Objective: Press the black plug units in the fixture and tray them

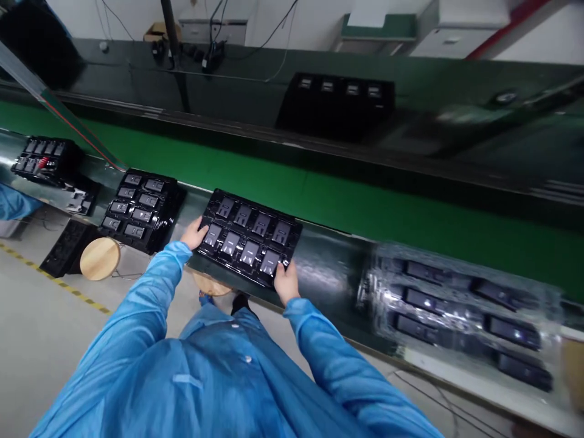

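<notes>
"Since both hands are on that black plastic tray (250,238), how will it handle?"

"Light, fairly stiff, probably slick, with 8 dark parts (230,243) in its pockets. It sits at the desk's (328,267) near edge."

"Fingers?"

"The left hand's (194,235) and right hand's (286,283) curl closed on opposite corners. The rim is the place to hold."

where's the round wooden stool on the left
In the head view, the wooden stool sits left of the person's left hand, beside a black tray on the floor.
</notes>
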A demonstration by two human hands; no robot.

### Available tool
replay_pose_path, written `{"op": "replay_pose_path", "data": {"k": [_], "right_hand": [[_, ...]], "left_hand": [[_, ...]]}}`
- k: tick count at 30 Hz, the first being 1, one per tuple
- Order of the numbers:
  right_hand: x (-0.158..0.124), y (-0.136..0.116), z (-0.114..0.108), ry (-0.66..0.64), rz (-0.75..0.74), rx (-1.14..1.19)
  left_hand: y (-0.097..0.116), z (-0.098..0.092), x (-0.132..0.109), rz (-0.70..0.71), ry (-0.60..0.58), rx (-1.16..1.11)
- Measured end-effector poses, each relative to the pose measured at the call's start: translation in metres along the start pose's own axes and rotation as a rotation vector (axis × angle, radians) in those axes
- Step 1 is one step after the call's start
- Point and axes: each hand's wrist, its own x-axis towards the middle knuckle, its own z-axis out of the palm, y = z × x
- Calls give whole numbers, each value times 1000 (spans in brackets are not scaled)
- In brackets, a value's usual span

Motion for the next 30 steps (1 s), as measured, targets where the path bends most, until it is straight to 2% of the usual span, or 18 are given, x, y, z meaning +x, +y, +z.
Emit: {"op": "replay_pose_path", "data": {"k": [3,6,12,23,30], "right_hand": [[6,1,5,18,30,-15],[10,-1,8,23,62,-22],[7,-10,5,30,85,-53],[-5,-28,-2,80,-23,-65],[-10,-35,-4,95,-7,-51]], "left_hand": [[2,14,0,39,-4,14],[2,17,-2,63,11,39],[-1,14,6,115,13,34],[-15,8,4,116,37,-13],[-7,-2,1,104,40,-34]]}}
